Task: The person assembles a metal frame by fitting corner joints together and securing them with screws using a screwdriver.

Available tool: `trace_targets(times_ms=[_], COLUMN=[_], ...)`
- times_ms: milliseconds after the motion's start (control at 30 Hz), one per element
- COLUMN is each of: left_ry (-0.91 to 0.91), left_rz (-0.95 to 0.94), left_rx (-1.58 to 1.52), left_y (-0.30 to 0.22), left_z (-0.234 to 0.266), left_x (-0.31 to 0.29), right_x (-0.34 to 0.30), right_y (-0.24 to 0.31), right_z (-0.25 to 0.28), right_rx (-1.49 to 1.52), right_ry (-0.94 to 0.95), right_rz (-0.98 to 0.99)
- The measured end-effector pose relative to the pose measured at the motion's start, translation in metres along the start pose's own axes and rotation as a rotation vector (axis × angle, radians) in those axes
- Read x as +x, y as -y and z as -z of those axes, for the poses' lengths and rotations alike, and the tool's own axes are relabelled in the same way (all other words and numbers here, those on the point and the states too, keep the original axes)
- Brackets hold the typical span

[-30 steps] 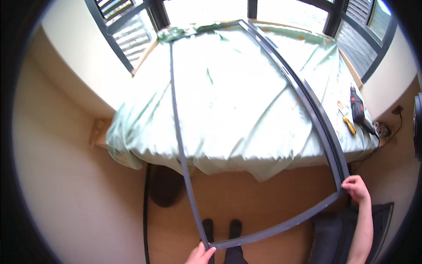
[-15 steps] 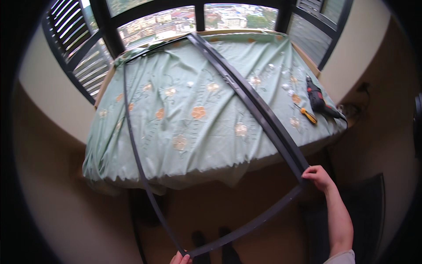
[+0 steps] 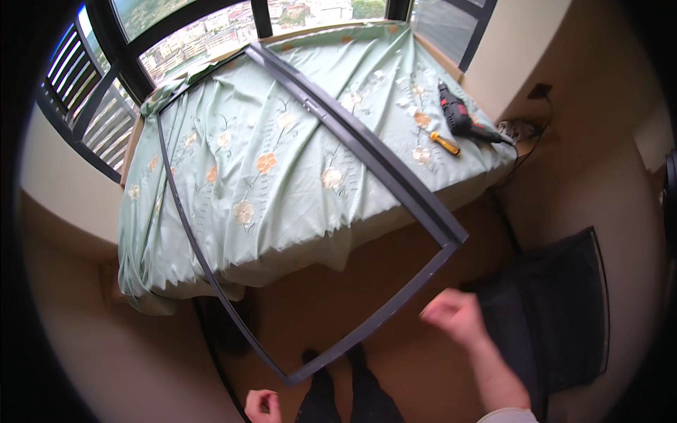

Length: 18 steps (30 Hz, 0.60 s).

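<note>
A large dark grey rectangular frame (image 3: pixel 374 168), like a window screen frame, rests on the green cloth-covered ledge (image 3: pixel 233 176), its near end jutting past the ledge's edge over the floor. Its right side is a wide grooved bar; the other sides are thin. Below the near left corner, apart from it, is my left hand (image 3: pixel 262 407), fingers curled with nothing visible in them. My right hand (image 3: pixel 455 316), slightly blurred, hangs below the near right corner, off the frame, its fingers curled in and seemingly holding nothing.
A black and red power drill (image 3: pixel 460 113) and a yellow-handled screwdriver (image 3: pixel 445 144) lie on the right of the cloth. The drill's cord (image 3: pixel 536 144) runs toward the right wall. A dark flat panel (image 3: pixel 557 310) leans at the lower right. Windows (image 3: pixel 204 49) stand behind the ledge.
Both hands have let go of the frame's near corners and drawn away from it. The view has shifted to the right, so the ledge and frame appear farther left.
</note>
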<state>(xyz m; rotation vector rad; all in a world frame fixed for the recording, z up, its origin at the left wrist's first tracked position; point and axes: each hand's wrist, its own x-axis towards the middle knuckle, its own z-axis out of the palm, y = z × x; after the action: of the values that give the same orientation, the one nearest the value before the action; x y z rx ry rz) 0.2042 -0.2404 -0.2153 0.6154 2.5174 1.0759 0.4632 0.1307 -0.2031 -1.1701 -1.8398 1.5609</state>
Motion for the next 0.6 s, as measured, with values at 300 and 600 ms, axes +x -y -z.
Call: trace_targets(times_ms=[300,600], left_ry=[0.537,0.779], left_rz=[-0.472,-0.534], left_rx=[-0.377,-0.659], left_y=[-0.164,-0.193], left_z=[0.068,0.091], left_x=[-0.028,0.004], right_x=[-0.15,-0.127], right_y=[0.15,0.145], right_z=[-0.125,-0.119], right_rx=[0.543,0.51], right_ry=[0.573,0.851], right_rz=[-0.421,-0.27])
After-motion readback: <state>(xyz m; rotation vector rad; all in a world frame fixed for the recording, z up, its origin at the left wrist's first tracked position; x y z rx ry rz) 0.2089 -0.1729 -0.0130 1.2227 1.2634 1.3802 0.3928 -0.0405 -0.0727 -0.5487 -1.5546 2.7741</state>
